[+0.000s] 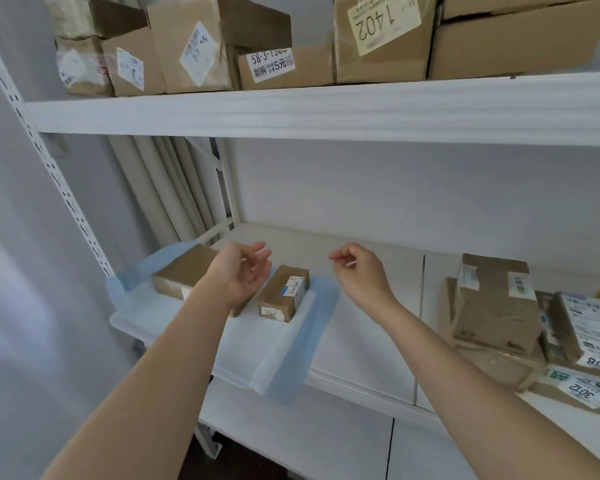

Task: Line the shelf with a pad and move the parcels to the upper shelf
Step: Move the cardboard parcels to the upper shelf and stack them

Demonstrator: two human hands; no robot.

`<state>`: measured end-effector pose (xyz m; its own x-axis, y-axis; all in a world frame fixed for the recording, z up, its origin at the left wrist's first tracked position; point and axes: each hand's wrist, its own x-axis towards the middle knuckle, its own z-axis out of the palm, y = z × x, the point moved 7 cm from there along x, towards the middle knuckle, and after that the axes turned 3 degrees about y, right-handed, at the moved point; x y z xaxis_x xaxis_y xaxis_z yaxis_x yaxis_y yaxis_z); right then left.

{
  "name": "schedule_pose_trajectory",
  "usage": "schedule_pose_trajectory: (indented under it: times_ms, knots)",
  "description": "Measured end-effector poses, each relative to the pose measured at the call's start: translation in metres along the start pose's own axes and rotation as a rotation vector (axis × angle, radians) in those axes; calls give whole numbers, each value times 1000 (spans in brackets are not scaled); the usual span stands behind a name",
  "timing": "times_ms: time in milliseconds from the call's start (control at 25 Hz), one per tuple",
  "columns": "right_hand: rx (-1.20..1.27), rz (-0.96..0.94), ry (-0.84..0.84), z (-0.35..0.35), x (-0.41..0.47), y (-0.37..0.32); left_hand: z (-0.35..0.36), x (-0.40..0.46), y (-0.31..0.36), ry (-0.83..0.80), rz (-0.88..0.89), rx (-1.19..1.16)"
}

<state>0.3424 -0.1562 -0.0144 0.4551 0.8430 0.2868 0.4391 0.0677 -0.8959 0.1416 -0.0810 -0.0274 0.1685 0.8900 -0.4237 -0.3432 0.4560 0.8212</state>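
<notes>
Both bare forearms reach up from the bottom of the frame toward centre. Left hand (241,273), centre-left, palm turned inward toward the right, fingers loosely spread and slightly bent, holding nothing. Right hand (359,270), centre-right, back facing the camera, fingers loosely curled, thumb near index tip, nothing visibly held. Hands apart.

Pad (257,344): lying at the left end of the lower shelf (361,344), its near edge overhanging.
Two parcels (284,292): sitting side by side on the pad's far part.
Parcel pile (499,317): resting at the shelf's right end, well apart.
Upper shelf (326,109): carrying a row of boxes (378,39).
</notes>
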Motion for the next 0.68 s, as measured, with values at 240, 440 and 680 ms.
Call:
schedule_pose_trajectory:
  times_ms: [240,440,680]
  knots:
    - [-227,347,-321,92,23,57,-36,87,-6,86,-116,292]
    - [-293,553,-337,145,35,98,-60,151,-22,20,-204,405]
    - [-276,703,-264,171,48,131,-54,183,-42,-102,-251,409]
